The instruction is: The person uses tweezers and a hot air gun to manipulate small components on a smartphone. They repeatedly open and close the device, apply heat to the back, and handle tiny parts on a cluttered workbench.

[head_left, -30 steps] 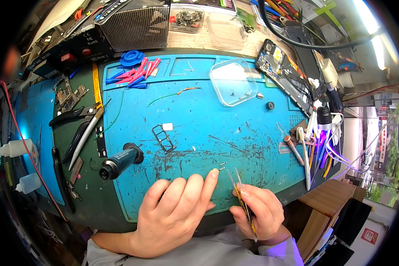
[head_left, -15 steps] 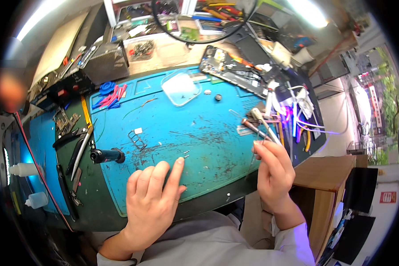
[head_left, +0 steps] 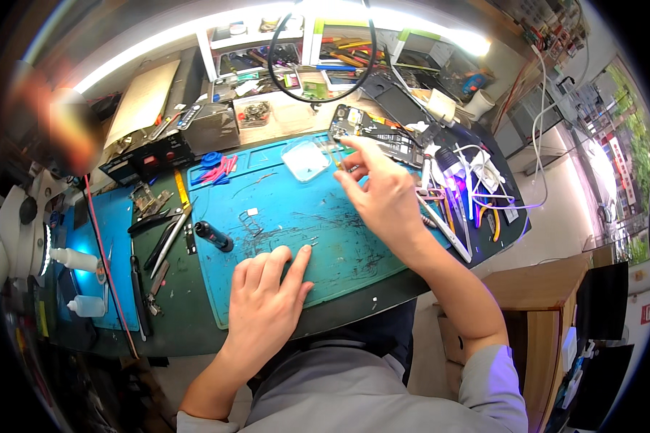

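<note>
My left hand (head_left: pixel 267 292) rests on the blue work mat (head_left: pixel 282 206), index finger stretched out and the others loosely bent. Its fingertip is beside tiny metal pieces (head_left: pixel 313 240); nothing shows in its grip. My right hand (head_left: pixel 383 191) is raised over the mat's far side, thumb and fingers bent around a thin metal tool (head_left: pixel 336 162) whose exact kind is hard to make out. Just left of those fingers lies a shallow clear plastic tray (head_left: pixel 305 160). Small dark wire-like frames (head_left: pixel 251 226) and a white square piece (head_left: pixel 252 211) lie beyond my left hand.
A black cylindrical tool (head_left: pixel 214 237) stands left of my left hand. Pliers and blades (head_left: pixel 167 242) lie farther left. An opened phone (head_left: pixel 383 133) lies at the back, tools and white cables (head_left: pixel 477 180) at right. A ring-shaped magnifier (head_left: pixel 321 97) hangs above.
My right hand has moved from the mat's right front edge up and left toward the clear tray. My left index finger stays by the tiny metal pieces. The view has shifted.
</note>
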{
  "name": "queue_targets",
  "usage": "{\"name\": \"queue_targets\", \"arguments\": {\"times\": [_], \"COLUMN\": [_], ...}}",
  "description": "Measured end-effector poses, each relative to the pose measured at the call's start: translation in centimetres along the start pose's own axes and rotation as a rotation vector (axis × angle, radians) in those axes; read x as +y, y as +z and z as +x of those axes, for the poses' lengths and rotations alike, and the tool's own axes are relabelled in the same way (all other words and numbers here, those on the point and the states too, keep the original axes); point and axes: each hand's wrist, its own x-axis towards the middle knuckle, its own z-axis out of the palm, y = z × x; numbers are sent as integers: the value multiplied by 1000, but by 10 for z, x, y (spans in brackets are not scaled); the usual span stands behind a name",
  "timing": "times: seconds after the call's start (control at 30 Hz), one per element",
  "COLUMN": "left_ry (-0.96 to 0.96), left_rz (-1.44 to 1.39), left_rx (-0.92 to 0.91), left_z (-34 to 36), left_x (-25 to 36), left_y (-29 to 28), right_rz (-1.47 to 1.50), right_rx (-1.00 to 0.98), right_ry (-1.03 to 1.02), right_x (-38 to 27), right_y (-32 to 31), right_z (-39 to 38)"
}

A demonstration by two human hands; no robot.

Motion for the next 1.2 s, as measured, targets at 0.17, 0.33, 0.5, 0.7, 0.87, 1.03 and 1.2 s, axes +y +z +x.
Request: {"name": "queue_targets", "arguments": {"times": [0.17, 0.33, 0.5, 0.7, 0.87, 1.03, 1.2], "left_ry": [4, 0, -6, -32, -63, -36, -78], "left_rz": [-15, -6, -9, -30, -58, -32, -57], "left_rx": [13, 10, -1, -28, -34, -54, -52], "left_z": [0, 0, 0, 2, 1, 3, -1], "left_x": [0, 0, 0, 5, 6, 6, 6], "left_y": [1, 0, 1, 0, -2, 0, -2], "right_rz": [-127, 14, 18, -44, -83, -125, -346], "right_rx": [-38, -84, -83, -78, -53, 2, 89], "right_ry": [-190, -23, -51, -55, -113, -127, -174], "right_x": [8, 9, 15, 15, 20, 17, 23], "right_y": [17, 15, 18, 16, 20, 15, -26], "right_z": [-9, -6, -6, -9, -9, -10, -1]}}
